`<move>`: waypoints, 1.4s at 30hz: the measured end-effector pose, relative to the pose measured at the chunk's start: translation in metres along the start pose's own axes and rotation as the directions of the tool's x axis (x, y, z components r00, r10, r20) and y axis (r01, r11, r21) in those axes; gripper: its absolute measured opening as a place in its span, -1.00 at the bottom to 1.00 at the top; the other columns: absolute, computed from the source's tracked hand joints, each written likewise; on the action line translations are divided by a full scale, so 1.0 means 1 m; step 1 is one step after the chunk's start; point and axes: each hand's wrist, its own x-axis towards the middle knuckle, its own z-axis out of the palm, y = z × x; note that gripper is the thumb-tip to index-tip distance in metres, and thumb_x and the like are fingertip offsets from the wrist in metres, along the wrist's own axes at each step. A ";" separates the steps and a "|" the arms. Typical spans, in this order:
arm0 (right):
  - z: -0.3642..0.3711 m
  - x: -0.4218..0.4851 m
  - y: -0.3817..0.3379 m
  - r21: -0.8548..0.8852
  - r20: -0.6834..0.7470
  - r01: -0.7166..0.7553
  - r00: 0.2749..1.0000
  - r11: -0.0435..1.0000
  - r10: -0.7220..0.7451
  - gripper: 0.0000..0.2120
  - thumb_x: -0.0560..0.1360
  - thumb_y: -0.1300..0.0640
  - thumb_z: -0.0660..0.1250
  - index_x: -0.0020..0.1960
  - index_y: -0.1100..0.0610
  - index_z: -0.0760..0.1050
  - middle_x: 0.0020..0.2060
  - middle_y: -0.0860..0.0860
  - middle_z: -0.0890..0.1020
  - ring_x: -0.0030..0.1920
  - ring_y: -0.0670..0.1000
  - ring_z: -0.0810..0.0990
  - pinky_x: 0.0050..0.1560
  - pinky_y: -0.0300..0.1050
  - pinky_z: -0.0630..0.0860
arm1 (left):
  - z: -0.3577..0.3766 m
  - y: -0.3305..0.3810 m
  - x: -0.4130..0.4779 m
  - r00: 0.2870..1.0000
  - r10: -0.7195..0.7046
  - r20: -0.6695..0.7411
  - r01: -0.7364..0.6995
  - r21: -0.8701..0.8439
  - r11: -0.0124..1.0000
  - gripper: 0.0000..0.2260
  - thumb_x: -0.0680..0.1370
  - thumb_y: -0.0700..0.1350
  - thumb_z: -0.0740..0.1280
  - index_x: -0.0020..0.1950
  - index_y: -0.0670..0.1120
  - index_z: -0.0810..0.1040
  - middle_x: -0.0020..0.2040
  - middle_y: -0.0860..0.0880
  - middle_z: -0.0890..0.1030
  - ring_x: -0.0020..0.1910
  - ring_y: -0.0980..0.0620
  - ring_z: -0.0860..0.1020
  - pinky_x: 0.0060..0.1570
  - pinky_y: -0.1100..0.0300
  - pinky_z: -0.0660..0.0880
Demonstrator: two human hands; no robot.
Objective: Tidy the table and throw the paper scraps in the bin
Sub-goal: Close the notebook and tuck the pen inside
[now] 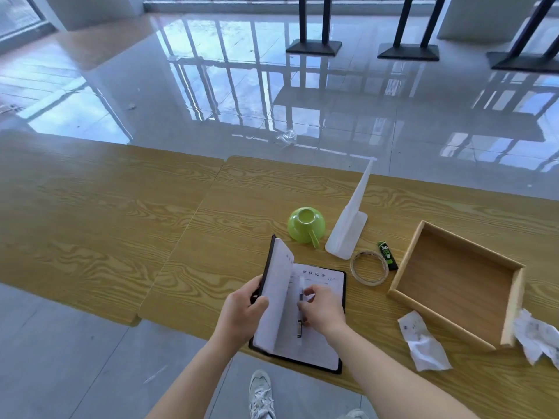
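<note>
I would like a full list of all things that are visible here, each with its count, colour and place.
table: two, light wood, pushed end to end
notebook: one, black cover, open at near edge
pen: one, white and black, on the open page
cup: one, green, upside down behind notebook
bookend: one, white, right of cup
tape roll: one, clear, flat beside bookend
small packet: one, green and black, between tape and tray
tray: one, wooden, right side
paper scraps: two, white, crumpled, near tray
left hand: lifts notebook's left half
right hand: fingers on pen
</note>
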 end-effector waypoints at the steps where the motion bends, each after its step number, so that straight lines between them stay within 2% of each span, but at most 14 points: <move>1: 0.003 0.002 -0.002 -0.004 0.005 -0.004 1.000 1.000 0.004 -0.72 0.49 0.16 0.40 0.20 0.09 0.53 -0.11 0.07 0.66 -0.22 0.05 0.70 -0.13 0.07 0.68 | -0.001 -0.002 0.000 1.000 0.002 -0.009 -0.002 -0.002 1.000 -0.64 0.42 -0.08 0.20 0.04 0.37 0.54 -0.08 -0.04 0.68 -0.21 0.07 0.51 -0.17 0.11 0.46; 5: 0.014 0.003 -0.007 -0.051 0.001 0.042 0.999 0.998 -0.042 -0.80 0.49 0.18 0.37 0.10 0.18 0.60 -0.10 0.11 0.70 -0.14 0.10 0.69 -0.05 0.11 0.65 | 0.001 -0.005 -0.001 0.999 0.004 -0.054 -0.003 0.024 1.000 -0.56 0.46 -0.16 0.25 0.32 0.08 0.54 -0.08 0.00 0.69 -0.22 -0.06 0.58 -0.18 0.05 0.52; 8: 0.017 0.001 -0.007 0.003 0.031 0.088 0.996 0.996 -0.088 -0.85 0.51 0.29 0.31 -0.04 0.22 0.66 -0.23 0.13 0.71 -0.21 0.16 0.69 -0.08 0.17 0.65 | 0.004 -0.006 -0.003 0.995 -0.001 -0.096 0.003 0.022 1.000 -0.58 0.49 -0.26 0.31 0.33 0.00 0.55 -0.05 0.09 0.68 -0.12 0.13 0.61 -0.07 0.20 0.53; 13: 0.004 -0.008 0.007 0.227 0.028 0.025 0.999 0.974 -0.032 -0.74 0.53 0.38 0.22 0.14 0.20 0.58 -0.13 0.11 0.70 -0.18 0.13 0.69 -0.08 0.06 0.68 | 0.015 0.002 -0.004 0.997 0.050 -0.066 -0.047 0.056 0.997 -0.57 0.49 -0.23 0.33 0.36 -0.06 0.53 0.13 0.08 0.66 0.11 0.20 0.59 0.07 0.31 0.53; 19: -0.029 -0.018 0.038 0.217 -0.155 0.018 0.988 0.976 0.016 -0.82 0.54 0.22 0.33 0.12 0.09 0.59 -0.11 -0.01 0.68 -0.16 -0.02 0.67 -0.18 -0.06 0.68 | 0.041 0.010 -0.005 0.985 0.163 -0.063 -0.148 0.193 0.970 -0.55 0.48 -0.18 0.37 0.38 -0.07 0.52 0.19 0.10 0.60 0.16 0.15 0.56 0.13 0.13 0.55; 22: -0.042 -0.019 0.054 0.151 -0.208 -0.022 0.977 0.988 0.054 -0.80 0.57 0.12 0.28 0.18 0.04 0.56 0.01 -0.04 0.65 0.00 -0.02 0.62 0.01 0.05 0.64 | 0.060 0.013 -0.006 0.981 0.194 -0.026 -0.180 0.265 0.947 -0.51 0.49 -0.13 0.36 0.43 -0.06 0.45 0.30 0.10 0.53 0.24 0.13 0.50 0.17 0.16 0.52; 26: -0.051 -0.018 0.068 0.230 -0.181 -0.074 0.976 0.970 0.117 -0.78 0.60 0.10 0.23 0.20 0.07 0.55 0.00 -0.02 0.65 -0.01 0.00 0.62 0.06 0.12 0.62 | 0.091 0.014 -0.008 0.967 0.256 0.015 -0.238 0.418 0.877 -0.50 0.50 0.00 0.33 0.44 -0.01 0.42 0.36 0.13 0.48 0.32 0.13 0.45 0.13 0.23 0.45; 29: -0.054 -0.018 0.068 0.329 -0.159 -0.090 0.976 0.940 0.149 -0.81 0.62 0.12 0.19 0.00 0.05 0.59 -0.15 0.00 0.67 -0.12 0.03 0.65 -0.02 0.19 0.64 | 0.113 0.015 -0.007 0.963 0.259 0.071 -0.257 0.520 0.815 -0.54 0.47 0.03 0.32 0.38 0.02 0.47 0.30 0.08 0.52 0.25 0.03 0.50 0.06 0.13 0.51; 33: -0.058 -0.015 0.068 0.324 -0.147 -0.076 0.981 0.943 0.130 -0.71 0.61 0.10 0.19 -0.19 0.11 0.60 -0.20 0.09 0.68 -0.12 0.14 0.65 0.03 0.25 0.59 | 0.136 0.012 -0.003 0.959 0.253 0.127 -0.272 0.666 0.694 -0.58 0.39 0.02 0.39 0.23 -0.01 0.56 0.14 -0.03 0.60 0.05 -0.10 0.56 -0.08 0.01 0.54; 35: -0.060 -0.015 0.068 0.266 -0.153 -0.067 0.982 0.962 0.110 -0.66 0.61 0.04 0.18 -0.24 0.10 0.59 -0.26 0.06 0.67 -0.17 0.10 0.62 -0.01 0.20 0.58 | 0.144 0.007 -0.004 0.957 0.259 0.129 -0.271 0.715 0.645 -0.58 0.40 0.12 0.39 0.22 0.01 0.57 0.15 -0.05 0.60 0.09 -0.12 0.56 0.00 -0.05 0.53; 37: -0.061 -0.016 0.065 0.250 -0.141 -0.068 0.984 0.966 0.106 -0.64 0.60 -0.04 0.18 -0.24 0.10 0.59 -0.28 0.06 0.65 -0.22 0.04 0.60 -0.05 0.17 0.56 | 0.148 -0.002 -0.007 0.960 0.236 0.153 -0.270 0.738 0.618 -0.58 0.50 0.22 0.24 0.27 0.08 0.55 0.25 -0.05 0.57 0.25 -0.13 0.50 0.25 -0.23 0.42; 39: -0.061 -0.015 0.064 0.252 -0.117 -0.078 0.987 0.965 0.110 -0.68 0.58 -0.10 0.20 -0.13 0.08 0.61 -0.20 0.06 0.67 -0.13 0.04 0.63 0.01 0.16 0.60 | 0.148 -0.011 -0.009 0.963 0.179 0.204 -0.271 0.743 0.612 -0.57 0.57 0.21 0.06 0.37 0.15 0.46 0.42 -0.03 0.44 0.44 -0.11 0.34 0.42 -0.35 0.13; 40: -0.061 -0.015 0.063 0.222 -0.109 -0.077 0.989 0.972 0.103 -0.70 0.56 -0.12 0.23 -0.05 0.07 0.62 -0.14 0.03 0.68 -0.07 0.04 0.63 0.04 0.13 0.60 | 0.146 -0.015 -0.009 0.960 0.165 0.225 -0.278 0.736 0.617 -0.58 0.59 0.18 0.04 0.41 0.18 0.41 0.48 0.00 0.37 0.49 -0.10 0.25 0.46 -0.35 0.02; 42: -0.061 -0.013 0.062 0.093 -0.115 -0.062 0.991 0.994 0.072 -0.68 0.53 -0.14 0.30 0.07 0.09 0.59 -0.07 -0.01 0.64 -0.02 0.01 0.59 0.04 0.01 0.56 | 0.137 -0.019 -0.007 0.953 0.194 0.233 -0.303 0.705 0.641 -0.63 0.60 0.10 0.13 0.42 0.20 0.39 0.49 0.02 0.35 0.51 -0.13 0.21 0.46 -0.35 0.01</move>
